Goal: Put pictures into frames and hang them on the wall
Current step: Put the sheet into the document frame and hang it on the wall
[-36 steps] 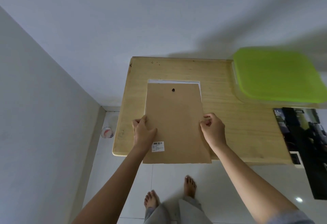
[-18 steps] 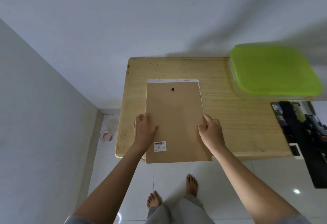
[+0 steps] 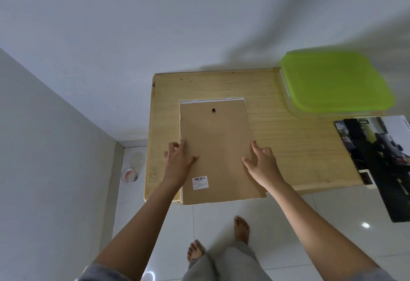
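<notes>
Past the table point(image 3: 299, 147) edge, backing board point(image 3: 218, 145)

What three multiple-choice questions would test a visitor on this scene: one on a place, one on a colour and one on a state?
1. Where is the barcode sticker on the brown backing board?
A. Near the corner by the left hand
B. In the board's middle
C. At its far edge

2. What colour is the container lid at the table's far right?
A. Red
B. Lime green
C. Black

3. How does the backing board lie?
A. Standing upright
B. Flat on the table, with its near edge past the table's edge
C. Rolled into a tube

Answers:
1 A: the white label sits low on the board, beside the left wrist.
2 B: the lid is bright yellow-green.
3 B: the board lies flat and its near edge juts over the floor tiles.
</notes>
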Tool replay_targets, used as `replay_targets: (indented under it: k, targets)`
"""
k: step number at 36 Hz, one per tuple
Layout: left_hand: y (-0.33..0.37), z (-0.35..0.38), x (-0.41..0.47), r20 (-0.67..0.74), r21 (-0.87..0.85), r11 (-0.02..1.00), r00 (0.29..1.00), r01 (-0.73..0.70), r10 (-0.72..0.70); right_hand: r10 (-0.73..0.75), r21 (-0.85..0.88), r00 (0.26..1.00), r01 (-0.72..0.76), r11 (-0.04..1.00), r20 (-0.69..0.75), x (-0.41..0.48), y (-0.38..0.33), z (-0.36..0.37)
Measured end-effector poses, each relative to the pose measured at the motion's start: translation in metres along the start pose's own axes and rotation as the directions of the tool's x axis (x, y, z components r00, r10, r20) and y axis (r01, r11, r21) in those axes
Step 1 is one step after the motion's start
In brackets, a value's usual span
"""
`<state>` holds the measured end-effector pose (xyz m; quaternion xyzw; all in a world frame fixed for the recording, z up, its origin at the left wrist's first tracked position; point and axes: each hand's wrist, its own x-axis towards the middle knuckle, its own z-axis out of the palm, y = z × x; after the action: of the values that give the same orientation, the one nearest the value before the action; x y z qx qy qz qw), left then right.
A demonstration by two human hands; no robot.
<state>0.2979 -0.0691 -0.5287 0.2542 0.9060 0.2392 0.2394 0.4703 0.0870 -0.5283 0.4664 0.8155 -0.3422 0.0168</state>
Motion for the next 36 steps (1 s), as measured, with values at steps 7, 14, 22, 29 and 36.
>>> replay_targets:
  k: [7, 14, 22, 29, 36]
  targets:
    - [0.0, 0.0, 0.002, 0.014, 0.004, 1.0, 1.0, 0.006, -0.006, 0.001, -0.052, 0.999, 0.001, 0.999, 0.05, 0.001, -0.001, -0.003]
    - [-0.004, 0.001, 0.001, 0.015, -0.022, 1.0, 1.0, 0.002, -0.002, 0.008, -0.129, 0.997, 0.002, 0.992, 0.077, 0.001, -0.002, -0.004]
    - [-0.001, 0.004, 0.003, -0.016, 0.016, 1.0, 1.0, 0.007, -0.007, -0.005, -0.298, 0.994, 0.037, 0.954, 0.106, 0.004, -0.006, -0.007]
    - [0.0, 0.007, 0.005, -0.062, 0.014, 1.0, 0.998, 0.025, -0.024, 0.019, -0.344, 0.995, 0.014, 0.939, 0.094, 0.007, -0.01, -0.009]
    - [-0.006, 0.008, -0.01, -0.059, -0.13, 0.991, 0.998, 0.01, -0.018, -0.014, -0.273, 0.994, 0.042, 0.961, 0.106, -0.004, -0.008, -0.011]
